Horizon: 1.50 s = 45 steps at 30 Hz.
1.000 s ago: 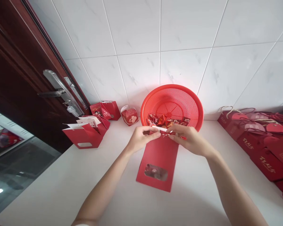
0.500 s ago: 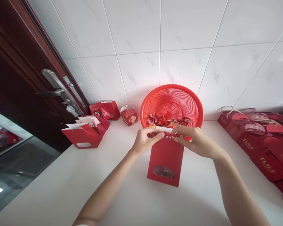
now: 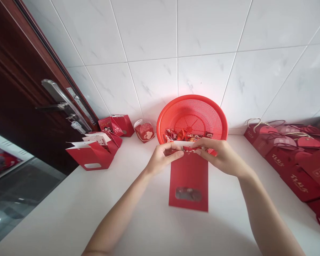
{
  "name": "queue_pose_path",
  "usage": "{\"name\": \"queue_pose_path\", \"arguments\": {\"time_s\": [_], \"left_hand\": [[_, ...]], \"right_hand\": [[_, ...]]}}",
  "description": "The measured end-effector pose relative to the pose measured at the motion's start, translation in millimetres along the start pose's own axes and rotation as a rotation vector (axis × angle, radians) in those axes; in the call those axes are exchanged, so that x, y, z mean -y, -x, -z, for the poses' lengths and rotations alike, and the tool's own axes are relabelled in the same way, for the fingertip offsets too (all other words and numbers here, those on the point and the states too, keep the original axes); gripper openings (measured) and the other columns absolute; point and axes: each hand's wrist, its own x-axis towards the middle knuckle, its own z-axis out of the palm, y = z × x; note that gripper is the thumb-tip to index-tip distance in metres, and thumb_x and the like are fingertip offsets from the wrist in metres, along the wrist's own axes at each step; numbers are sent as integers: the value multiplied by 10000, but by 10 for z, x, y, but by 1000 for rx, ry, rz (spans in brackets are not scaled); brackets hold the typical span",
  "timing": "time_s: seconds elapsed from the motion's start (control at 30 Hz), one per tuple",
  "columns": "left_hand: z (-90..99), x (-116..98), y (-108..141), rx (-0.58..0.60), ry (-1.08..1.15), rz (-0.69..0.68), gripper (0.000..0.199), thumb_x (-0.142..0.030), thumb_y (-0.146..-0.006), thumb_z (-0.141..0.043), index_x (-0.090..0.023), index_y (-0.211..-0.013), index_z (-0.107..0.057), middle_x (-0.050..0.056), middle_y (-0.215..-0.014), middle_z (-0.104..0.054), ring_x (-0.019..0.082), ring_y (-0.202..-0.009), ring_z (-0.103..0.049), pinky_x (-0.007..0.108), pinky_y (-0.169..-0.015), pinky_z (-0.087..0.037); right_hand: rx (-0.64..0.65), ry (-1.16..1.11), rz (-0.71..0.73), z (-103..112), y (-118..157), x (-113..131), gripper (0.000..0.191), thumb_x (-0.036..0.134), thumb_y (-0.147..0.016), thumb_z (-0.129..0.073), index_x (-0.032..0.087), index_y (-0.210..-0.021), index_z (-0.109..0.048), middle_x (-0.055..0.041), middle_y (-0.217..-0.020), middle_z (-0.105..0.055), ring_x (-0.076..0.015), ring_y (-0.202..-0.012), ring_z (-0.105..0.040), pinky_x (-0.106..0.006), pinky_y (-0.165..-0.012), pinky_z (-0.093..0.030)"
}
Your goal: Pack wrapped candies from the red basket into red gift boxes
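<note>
a: in the head view, where are the person's hands?
b: the left hand (image 3: pixel 164 158) and the right hand (image 3: pixel 220 156) meet over the middle of a white table (image 3: pixel 138 217), thumbs and fingers clamped on the top of a red box (image 3: pixel 188 174), 1 hand at each upper corner.
a: and the box itself?
b: upright, broad face to the camera, in front of a red basket (image 3: pixel 192 97); a clear oval window (image 3: pixel 188 194) shows low on its face. whether its base touches the table, i cannot tell.
a: what lines the table's far edge?
b: the mesh basket, tipped toward the camera against a tiled wall (image 3: pixel 149 32), with wrapped sweets (image 3: pixel 181 135) low inside. just left of it sits a small box (image 3: pixel 144 132) with a pale pattern.
a: at the far left corner?
b: a cluster of red cartons (image 3: pixel 98 156), the front 1 with white paper edges at its top, beside a dark wooden door (image 3: pixel 16 71) where keys (image 3: pixel 76 125) hang from the lock.
a: to the right?
b: stacked red boxes (image 3: pixel 296 181), gold lettering on their sides, run from the far edge toward the camera.
</note>
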Motion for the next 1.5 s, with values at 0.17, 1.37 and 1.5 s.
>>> {"name": "queue_pose_path", "arguments": {"time_s": [0.17, 1.37, 1.5], "left_hand": [[-47, 80, 6, 26, -49, 71, 362, -502, -784, -766, -144, -836, -762, 45, -813, -733, 189, -778, -668, 288, -723, -511], [-143, -20, 46, -251, 81, 30, 163, -178, -635, -622, -202, -623, -783, 15, -693, -754, 200, -771, -702, 267, -712, -533], [-160, 42, 18, -304, 153, 94, 163, -186, -618, -605, -186, -594, -767, -1, -608, -712, 169, -652, -654, 244, -601, -486]], "right_hand": [[169, 49, -54, -14, -30, -27, 110, 235, -910, -542, 214, -887, -647, -31, -807, -689, -169, -681, -600, -281, -594, -449], [1018, 92, -341, -205, -660, 358, 257, 19, -617, -537, 192, -504, -383, 76, -475, -397, -104, -502, -472, -243, -476, -306], [1152, 162, -364, -301, -772, 366, 260, 17, -629, -552, 188, -511, -395, 70, -508, -431, -98, -502, -439, -248, -501, -316]]}}
